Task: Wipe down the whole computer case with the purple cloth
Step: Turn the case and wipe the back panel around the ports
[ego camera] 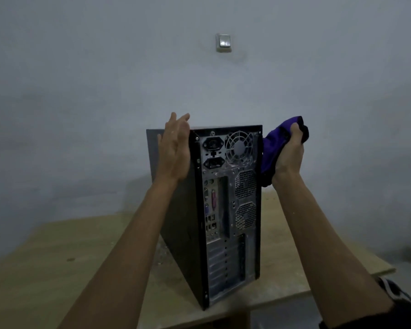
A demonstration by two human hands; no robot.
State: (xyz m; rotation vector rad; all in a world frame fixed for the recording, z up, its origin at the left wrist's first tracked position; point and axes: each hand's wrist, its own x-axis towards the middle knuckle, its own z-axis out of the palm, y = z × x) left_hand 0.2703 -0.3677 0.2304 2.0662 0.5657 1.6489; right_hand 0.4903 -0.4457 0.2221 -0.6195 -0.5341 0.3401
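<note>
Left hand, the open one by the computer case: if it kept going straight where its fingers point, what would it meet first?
Probably nothing on the table. The left hand lies flat by the computer case side, fingers pointing up and away, so the bare wall comes next; depth is unclear.

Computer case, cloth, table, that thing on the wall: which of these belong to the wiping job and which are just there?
Part of the job:
computer case, standing upright, rear panel facing the camera
purple cloth, against the case's right side
right hand, gripping the cloth
left hand, flat against the left side

Just there:
wooden table
wall switch
</note>
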